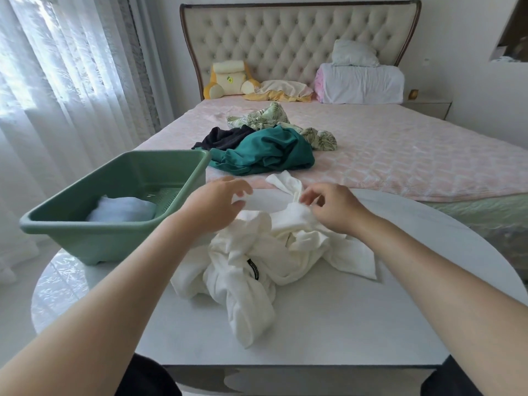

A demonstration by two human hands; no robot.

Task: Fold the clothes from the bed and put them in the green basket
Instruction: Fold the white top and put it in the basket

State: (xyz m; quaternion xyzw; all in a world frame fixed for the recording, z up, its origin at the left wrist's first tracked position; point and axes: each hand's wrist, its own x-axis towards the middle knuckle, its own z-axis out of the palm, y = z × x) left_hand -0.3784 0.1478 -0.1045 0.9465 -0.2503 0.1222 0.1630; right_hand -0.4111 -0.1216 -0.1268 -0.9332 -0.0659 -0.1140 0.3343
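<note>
- Our left hand (220,202) and right hand (329,208) each pinch the white garment (245,281) beside the green basket (85,242).
- We should pull those 2 pinches apart — flat before folding.

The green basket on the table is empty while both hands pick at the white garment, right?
Not empty: the head view shows a pale cloth lying in the green basket. The left hand and right hand do pick at the white garment on the table.

Against the tufted headboard (285,38) sit 2 white pillows (360,84) and, seemingly, a yellow plush cushion (228,78).
</note>
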